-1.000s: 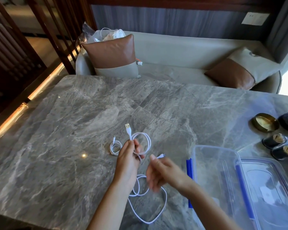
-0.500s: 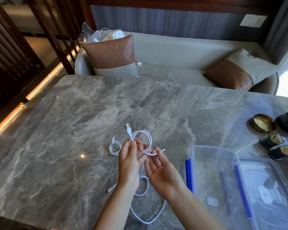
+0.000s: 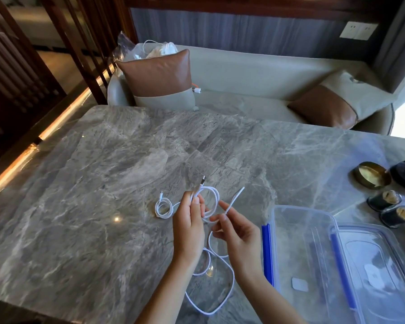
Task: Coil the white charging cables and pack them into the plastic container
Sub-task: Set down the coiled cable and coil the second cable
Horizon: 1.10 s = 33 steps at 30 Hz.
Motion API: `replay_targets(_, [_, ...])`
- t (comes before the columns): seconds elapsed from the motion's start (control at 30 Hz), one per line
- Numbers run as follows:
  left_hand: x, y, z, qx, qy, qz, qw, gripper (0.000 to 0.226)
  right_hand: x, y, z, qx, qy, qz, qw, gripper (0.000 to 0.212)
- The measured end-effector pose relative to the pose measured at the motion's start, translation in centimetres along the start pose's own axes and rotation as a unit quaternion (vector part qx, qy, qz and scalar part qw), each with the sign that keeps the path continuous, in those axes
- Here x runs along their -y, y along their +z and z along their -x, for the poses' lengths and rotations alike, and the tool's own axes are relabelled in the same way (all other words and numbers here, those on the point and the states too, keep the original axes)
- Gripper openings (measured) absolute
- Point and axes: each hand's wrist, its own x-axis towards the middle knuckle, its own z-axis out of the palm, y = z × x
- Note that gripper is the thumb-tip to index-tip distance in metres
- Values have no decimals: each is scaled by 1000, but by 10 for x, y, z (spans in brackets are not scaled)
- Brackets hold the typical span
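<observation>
Coiling stage, mid-cable, above the front-centre part of the grey marble table; left hand closed round a few gathered turns of the white charging cable, fingers curled, plug end standing up above the fist; right hand just beside it, thumb and forefinger pinching the cable a little short of its free tip, other fingers loosely bent; rest of that cable in slack loops toward the front edge, below both wrists, not yet wound; small coil of white cable flat on the table just left of the left hand, apparently finished, though joined to the held cable or separate: not discernible; plastic container open near the front right corner, blue clip on its left wall, no cable inside; lid lying over its right side; more white cables in a clear bag on the sofa beyond the far edge, behind a brown cushion. Judged progress: early; at most one cable coiled, none packed; left to do: winding of the slack loops, securing of the end, transfer of every coil into the container.
</observation>
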Motion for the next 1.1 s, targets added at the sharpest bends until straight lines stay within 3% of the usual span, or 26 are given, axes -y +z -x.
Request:
replay_targets(0.17, [0,-2,2,75,30,-62,995,22,-2,-5,-7,-48,-103,129,985,43])
replay_targets(0.27, [1,-2,7,109,41,-91,989,24,1,-10,-14,-5,-147,193,970,49])
replay_targets(0.4, [3,-6,8,123,41,-114,985,20,2,-23,-21,72,-180,258,947,34])
replay_targets(0.5, [6,-10,4,145,23,-126,981,21,4,-28,-25,108,-147,248,951,34])
replay_targets(0.63, [4,-15,4,179,18,-143,973,17,11,-37,-35,163,-42,208,963,31])
replay_targets(0.7, [4,-20,3,177,31,-151,972,43,14,-43,-40,206,3,207,957,27])
replay_targets(0.8, [0,-31,-6,227,166,-246,928,73,24,-53,-46,287,50,197,936,26])
replay_targets(0.87, [-1,-34,-12,274,218,-289,891,66,34,-57,-50,345,79,174,919,29])
replay_targets(0.9, [-2,-34,-14,286,214,-287,889,58,38,-58,-52,363,88,164,913,29])
replay_targets(1.1, [4,-33,-17,244,129,-242,930,17,50,-64,-59,332,70,137,931,34])
